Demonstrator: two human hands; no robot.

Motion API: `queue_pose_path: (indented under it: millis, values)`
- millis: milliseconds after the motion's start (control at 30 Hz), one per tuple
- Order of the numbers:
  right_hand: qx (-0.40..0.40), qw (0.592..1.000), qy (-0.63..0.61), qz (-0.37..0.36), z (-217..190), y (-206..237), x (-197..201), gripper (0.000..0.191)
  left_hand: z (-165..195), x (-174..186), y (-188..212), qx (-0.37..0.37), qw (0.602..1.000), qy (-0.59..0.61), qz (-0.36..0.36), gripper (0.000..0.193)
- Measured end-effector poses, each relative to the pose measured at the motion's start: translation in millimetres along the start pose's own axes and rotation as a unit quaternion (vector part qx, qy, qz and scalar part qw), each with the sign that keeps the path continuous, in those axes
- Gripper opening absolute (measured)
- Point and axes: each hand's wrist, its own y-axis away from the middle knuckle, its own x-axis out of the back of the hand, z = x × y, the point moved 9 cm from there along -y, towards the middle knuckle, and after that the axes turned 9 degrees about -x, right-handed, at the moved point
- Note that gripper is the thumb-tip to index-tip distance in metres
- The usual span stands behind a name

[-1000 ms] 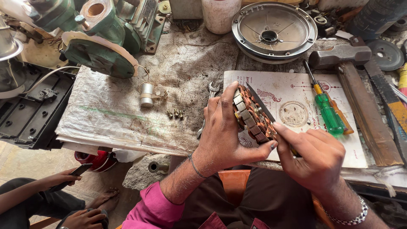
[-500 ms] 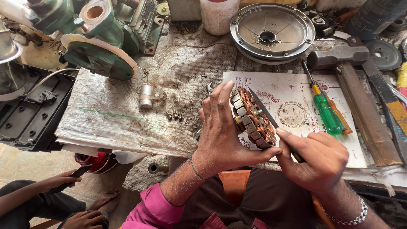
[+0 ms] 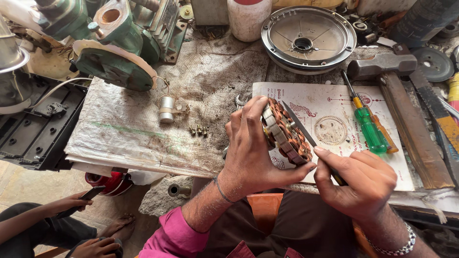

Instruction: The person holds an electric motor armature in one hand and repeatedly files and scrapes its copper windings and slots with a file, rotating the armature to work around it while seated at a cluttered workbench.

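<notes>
My left hand (image 3: 251, 153) grips a round motor stator (image 3: 286, 134) with copper windings, held on edge above the workbench's front. My right hand (image 3: 361, 179) holds a thin flat blade (image 3: 299, 125) whose tip lies against the top of the stator's windings. A printed sheet of paper (image 3: 334, 129) lies on the bench under both hands.
A green-handled screwdriver (image 3: 367, 122) and a hammer (image 3: 397, 100) lie to the right. A round metal cover (image 3: 308, 36), a white capacitor (image 3: 166, 109), small screws (image 3: 198, 130) and a green motor housing (image 3: 112, 52) sit further back. Another person's hand (image 3: 71, 203) holds a phone at lower left.
The stator has turned slightly in my left hand and the blade has shifted along its windings. The view has drifted a little.
</notes>
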Motion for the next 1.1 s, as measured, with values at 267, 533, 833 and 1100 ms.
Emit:
queue_pose_path:
  millis: [267, 533, 833, 1100]
  values:
    - [0.012, 0.999, -0.008, -0.03, -3, -5, -9, 0.032, -3, -2, 1, -0.004, 1.0, -0.001, 0.003, 0.129]
    - [-0.005, 1.0, 0.001, -0.013, 5, 3, -6, 0.029, -7, -7, 3, 0.017, 0.999, 0.023, -0.018, 0.128]
    - [-0.005, 1.0, -0.003, -0.002, 4, 2, -4, 0.028, -7, -8, 2, 0.02, 1.0, 0.014, -0.016, 0.13]
    - [-0.003, 1.0, 0.005, -0.014, 4, 2, -6, 0.029, -5, -7, 2, 0.008, 1.0, 0.007, -0.014, 0.13]
